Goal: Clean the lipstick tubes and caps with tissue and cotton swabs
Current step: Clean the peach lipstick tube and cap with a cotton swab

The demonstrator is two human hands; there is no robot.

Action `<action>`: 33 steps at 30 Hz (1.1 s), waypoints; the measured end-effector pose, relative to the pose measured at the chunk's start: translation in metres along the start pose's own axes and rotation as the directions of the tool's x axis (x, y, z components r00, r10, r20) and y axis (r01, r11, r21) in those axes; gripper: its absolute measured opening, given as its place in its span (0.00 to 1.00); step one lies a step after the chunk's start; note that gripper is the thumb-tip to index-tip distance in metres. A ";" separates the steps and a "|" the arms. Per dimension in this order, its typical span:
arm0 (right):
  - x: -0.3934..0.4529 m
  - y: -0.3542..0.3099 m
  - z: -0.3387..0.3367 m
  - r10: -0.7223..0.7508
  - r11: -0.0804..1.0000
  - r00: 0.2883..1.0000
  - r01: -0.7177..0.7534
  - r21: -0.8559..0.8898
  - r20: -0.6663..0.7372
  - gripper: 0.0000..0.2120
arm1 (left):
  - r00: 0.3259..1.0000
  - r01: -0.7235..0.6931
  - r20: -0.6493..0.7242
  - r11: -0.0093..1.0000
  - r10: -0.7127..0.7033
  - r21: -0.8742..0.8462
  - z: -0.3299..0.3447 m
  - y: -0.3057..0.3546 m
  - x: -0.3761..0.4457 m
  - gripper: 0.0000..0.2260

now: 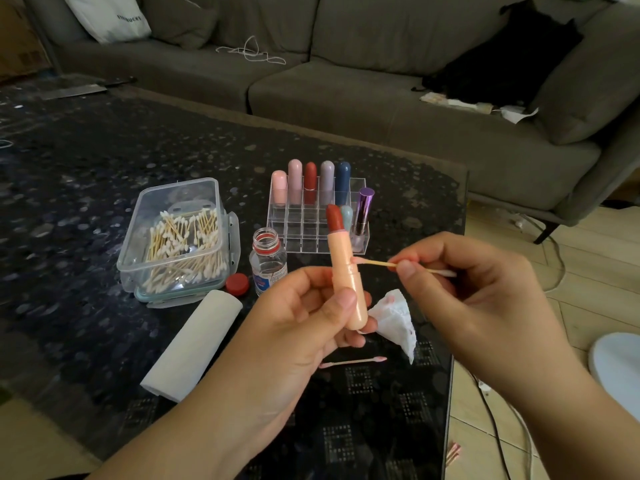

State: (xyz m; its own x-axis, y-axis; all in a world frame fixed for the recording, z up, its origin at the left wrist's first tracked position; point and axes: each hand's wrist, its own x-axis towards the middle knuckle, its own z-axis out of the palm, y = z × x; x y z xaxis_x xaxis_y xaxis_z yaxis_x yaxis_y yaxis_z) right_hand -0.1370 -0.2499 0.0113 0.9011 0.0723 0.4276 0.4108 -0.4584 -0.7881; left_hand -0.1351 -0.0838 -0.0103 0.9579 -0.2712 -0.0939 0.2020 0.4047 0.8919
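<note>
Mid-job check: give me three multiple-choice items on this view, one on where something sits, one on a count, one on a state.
1. Where does the red bottle cap lie?
A. On the small bottle
B. On the table between the swab box and the bottle
C. Inside the acrylic organizer

2. How many capped lipsticks stand in the organizer's back row?
A. Three
B. Five
C. Seven

3. What state is the peach lipstick tube in the left hand in?
A. Uncapped, red bullet showing
B. Capped
C. Lying on the table

Answers:
1 B: the cap rests on the tabletop beside the cotton swab box and the open bottle.
2 B: five rounded caps line the back row.
3 A: the red bullet stands bare while the right hand touches a cotton swab to the tube.
</note>
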 end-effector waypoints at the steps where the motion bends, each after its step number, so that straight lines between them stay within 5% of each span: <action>1: 0.000 0.000 0.000 -0.003 1.000 1.000 0.003 -0.004 -0.002 0.04 | 1.000 0.002 -0.001 1.000 -0.002 0.017 0.000 0.001 0.000 0.16; 9: 0.003 -0.001 0.001 0.004 0.998 0.997 0.000 0.061 -0.073 0.03 | 0.999 0.029 0.031 0.997 -0.032 0.070 0.000 0.002 -0.001 0.21; 15: 0.003 0.001 -0.001 0.013 0.998 0.999 -0.010 0.055 -0.052 0.05 | 0.999 0.032 0.039 0.999 -0.033 0.009 -0.001 -0.002 -0.001 0.11; 19: 0.002 0.000 -0.003 0.032 0.993 0.999 -0.035 0.115 0.023 0.04 | 0.998 0.030 0.059 0.999 -0.031 0.026 -0.001 0.000 -0.002 0.14; 25: 0.005 0.002 -0.005 0.009 0.987 0.997 0.004 0.158 -0.080 0.05 | 0.997 0.038 0.061 0.999 -0.039 0.013 -0.002 0.000 -0.002 0.15; 33: 0.004 -0.001 -0.003 0.006 0.989 0.999 0.002 0.145 -0.050 0.05 | 0.996 0.030 0.089 0.999 -0.033 0.040 -0.001 0.001 -0.003 0.15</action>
State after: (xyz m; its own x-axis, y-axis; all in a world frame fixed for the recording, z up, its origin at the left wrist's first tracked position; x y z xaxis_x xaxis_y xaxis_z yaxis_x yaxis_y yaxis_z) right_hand -0.1338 -0.2515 0.0148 0.8953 0.0251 0.4447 0.4280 -0.3246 -0.8435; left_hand -0.1377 -0.0819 -0.0096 0.9288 -0.3609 -0.0840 0.2221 0.3609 0.9058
